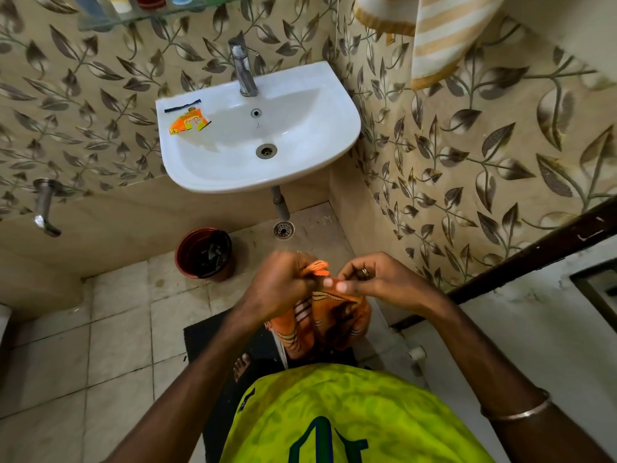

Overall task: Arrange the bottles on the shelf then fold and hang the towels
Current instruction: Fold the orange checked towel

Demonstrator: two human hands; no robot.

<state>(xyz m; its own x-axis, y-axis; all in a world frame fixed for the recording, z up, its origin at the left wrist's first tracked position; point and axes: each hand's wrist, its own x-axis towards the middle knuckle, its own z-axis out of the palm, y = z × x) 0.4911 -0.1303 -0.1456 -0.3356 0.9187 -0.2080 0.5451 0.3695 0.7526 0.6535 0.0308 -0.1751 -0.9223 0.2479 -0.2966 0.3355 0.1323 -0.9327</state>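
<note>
**Both hands hold the orange towel up in front of the body**

The tiled wall (500, 145) with its leaf pattern rises beyond and to the right of the grip. The floor (110, 345) of pale tiles spreads below and left of it, with a dark mat (207, 332) directly under the hanging cloth. The white sink (337, 105) stands well beyond the grip, a tap (244, 70) at its back edge and an orange sachet (189, 123) on its left rim. High above and to the right of the grip, a striped cream towel (444, 38) hangs against the wall. Far above and to the left, a glass shelf (133, 20) carries the bottles (122, 3), only their lower ends in view. A dark red bucket (204, 253) sits on the floor just left of and beyond the grip.

The orange towel (329, 319) hangs bunched from the two hands, its striped folds dropping straight below the grip toward the mat, its fringed corner poking up between the hands. The left hand (283, 285) is curled tight round the towel's upper edge. The right hand (374, 279), touching distance away, pinches the same edge between thumb and fingertips; a ring shows on one finger. A thin bangle (516, 411) circles the right forearm, well behind the grip.
</note>
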